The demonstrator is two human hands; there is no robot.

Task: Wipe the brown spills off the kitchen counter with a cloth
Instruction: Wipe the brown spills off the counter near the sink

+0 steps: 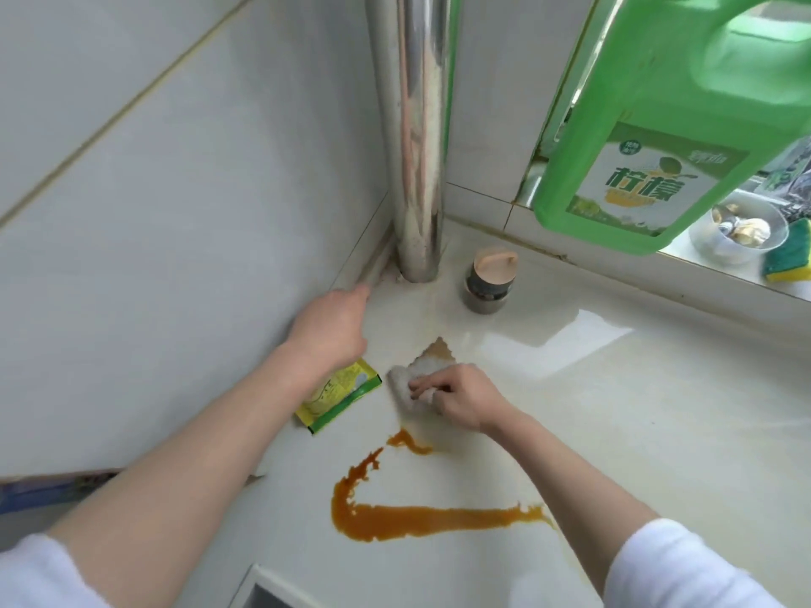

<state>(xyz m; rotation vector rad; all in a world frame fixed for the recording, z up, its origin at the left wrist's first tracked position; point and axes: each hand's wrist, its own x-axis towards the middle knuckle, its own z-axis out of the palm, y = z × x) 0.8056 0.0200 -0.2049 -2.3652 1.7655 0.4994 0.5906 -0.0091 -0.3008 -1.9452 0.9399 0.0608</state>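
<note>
A long orange-brown spill curves across the pale kitchen counter near me. A thinner brown smear lies just beyond the cloth. My right hand grips a crumpled white cloth and presses it on the counter between the two marks. My left hand hovers near the tiled wall, index finger pointing toward the corner, holding nothing; how its other fingers lie is hidden.
A yellow-green packet lies under my left wrist. A steel pipe stands in the corner, a small lidded jar beside it. A green detergent jug, a glass bowl and a sponge sit on the window ledge.
</note>
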